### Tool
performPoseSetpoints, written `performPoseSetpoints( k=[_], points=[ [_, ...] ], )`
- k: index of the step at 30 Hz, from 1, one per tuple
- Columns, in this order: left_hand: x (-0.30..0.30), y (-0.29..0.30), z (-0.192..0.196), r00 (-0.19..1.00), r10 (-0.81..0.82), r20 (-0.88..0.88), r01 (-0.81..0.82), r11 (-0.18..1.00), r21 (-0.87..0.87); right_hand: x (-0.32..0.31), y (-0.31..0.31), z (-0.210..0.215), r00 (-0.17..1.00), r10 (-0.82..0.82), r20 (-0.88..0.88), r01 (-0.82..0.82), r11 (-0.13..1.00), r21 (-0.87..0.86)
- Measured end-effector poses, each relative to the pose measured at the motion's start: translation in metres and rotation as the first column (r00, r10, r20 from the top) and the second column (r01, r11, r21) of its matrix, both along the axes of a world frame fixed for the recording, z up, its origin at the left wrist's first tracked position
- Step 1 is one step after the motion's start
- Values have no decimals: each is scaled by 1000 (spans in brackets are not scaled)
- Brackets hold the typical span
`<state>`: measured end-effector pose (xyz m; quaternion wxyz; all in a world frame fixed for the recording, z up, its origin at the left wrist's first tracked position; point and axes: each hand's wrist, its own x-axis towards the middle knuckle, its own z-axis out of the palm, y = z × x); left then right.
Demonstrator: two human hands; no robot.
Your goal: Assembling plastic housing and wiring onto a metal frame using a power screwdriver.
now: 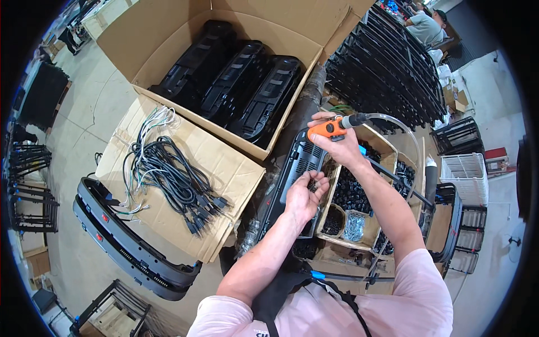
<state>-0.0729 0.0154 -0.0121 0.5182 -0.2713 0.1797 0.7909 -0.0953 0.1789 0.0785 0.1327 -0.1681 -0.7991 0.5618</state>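
1. At the middle of the view, the left hand [304, 197] was cupped palm-up, fingers half curled round a small heap of dark screws [312, 184]; too small and blurred to count.
2. Just above it, the right hand [337, 141] was wrapped tight round an orange powered screwdriver [330, 129] with a grey nose and a clear, glossy hose [400, 124] arching off to the right.
3. Beneath both hands lay one long black plastic panel [295, 168], ribbed with fine vent slots, tilted away from the person.
4. Right of the panel stood a cardboard tray [330, 191] split into compartments: several held black, knobbly small parts [351, 191], one held shiny silver screws [354, 224]. The right forearm crossed over part of it.
5. Up top, one big open cardboard box [168, 39] held three black moulded housings [236, 81], smooth and glossy, side by side.
6. To the left, a flat sheet of corrugated cardboard [224, 168] carried a loose bundle of black power cables [168, 177] with a few white and green wires.
7. One more black, curved bezel [129, 244] lay on the concrete floor nearby.
8. Stacked black frames [387, 73] stood upper right, beside a white wire basket [465, 177]; another person [425, 25] sat beyond.
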Motion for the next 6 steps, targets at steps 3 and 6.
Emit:
performPoseSetpoints(
  k=[3,6],
  points=[
    [8,-13,3,1000,-29,10,29,1000,8,-5,-2,-6,999,35,-36,-36,999,-26],
    [13,-24,0,996,-93,-2,93,995,22,-8,-5,-1,999,39,-15,-39,999,29]
  ],
)
